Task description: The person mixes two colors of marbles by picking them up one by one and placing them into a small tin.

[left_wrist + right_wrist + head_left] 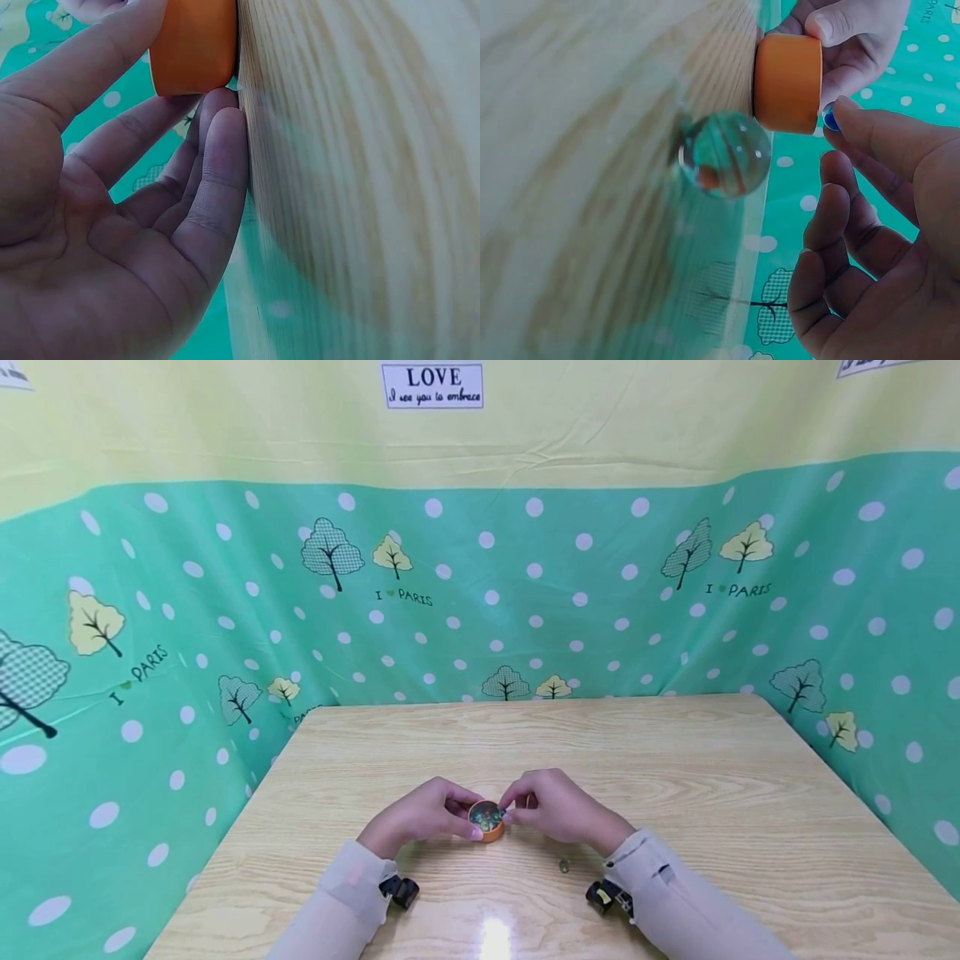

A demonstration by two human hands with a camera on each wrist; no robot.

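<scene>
A small round orange container (491,837) stands on the table with several colourful small things (486,814) inside. My left hand (431,810) holds it from the left, thumb and fingers around its side; the left wrist view shows the lower fingers loosely bent by the tabletop. At the container's right rim, my right hand (558,806) pinches a small blue marble (830,119) between thumb and forefinger, mostly covered by the fingertips. The other right fingers curl loosely below. A clear glass marble (726,155) with coloured streaks lies on the table near my right wrist.
The light wood table (630,743) extends away to a green dotted curtain (536,635) with printed trees. Black wrist cameras sit under both sleeves, the left one (400,891) and the right one (600,896) close above the tabletop.
</scene>
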